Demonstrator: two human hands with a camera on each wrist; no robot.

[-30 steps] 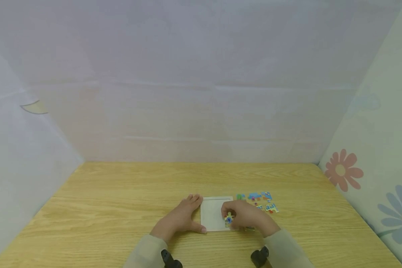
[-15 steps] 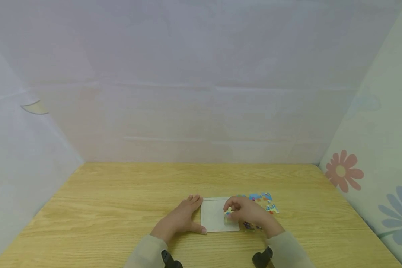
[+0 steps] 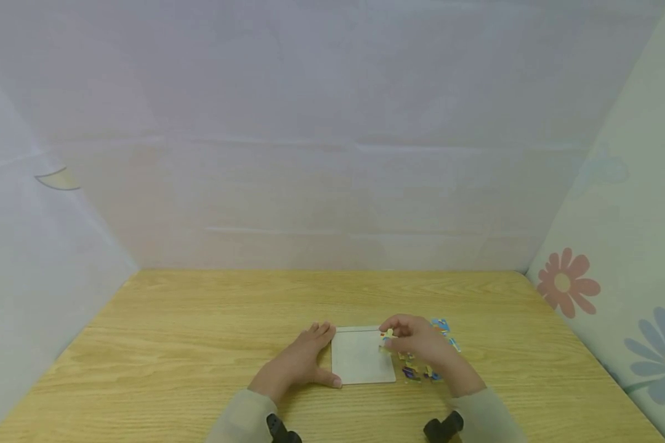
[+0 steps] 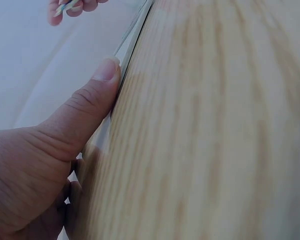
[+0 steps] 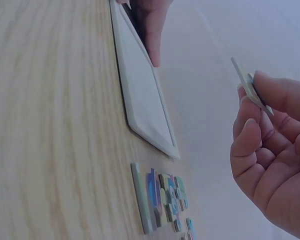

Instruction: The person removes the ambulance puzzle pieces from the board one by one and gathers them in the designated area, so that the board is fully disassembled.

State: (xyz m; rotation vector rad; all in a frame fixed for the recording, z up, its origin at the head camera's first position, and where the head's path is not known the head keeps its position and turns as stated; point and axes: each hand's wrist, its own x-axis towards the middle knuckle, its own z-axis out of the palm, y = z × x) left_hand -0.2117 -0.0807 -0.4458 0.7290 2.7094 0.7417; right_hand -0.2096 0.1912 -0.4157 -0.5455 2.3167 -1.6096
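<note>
looking down from the head view, your left hand (image 3: 299, 360) lies flat, fingers straight and together, against the white puzzle tray (image 3: 360, 360); your right hand (image 3: 421, 344) hovers at its far right corner. left wrist: thumb presses the tray edge (image 4: 132, 40). right wrist: fingertips (image 5: 255, 107) pinch a puzzle piece (image 5: 247, 85) above loose pieces (image 5: 162, 197).

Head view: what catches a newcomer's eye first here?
The white puzzle tray at the wooden table's near edge, steadied by the left hand. The right hand pinches a colourful puzzle piece above the tray's right side, with loose pieces lying beside it.
</note>
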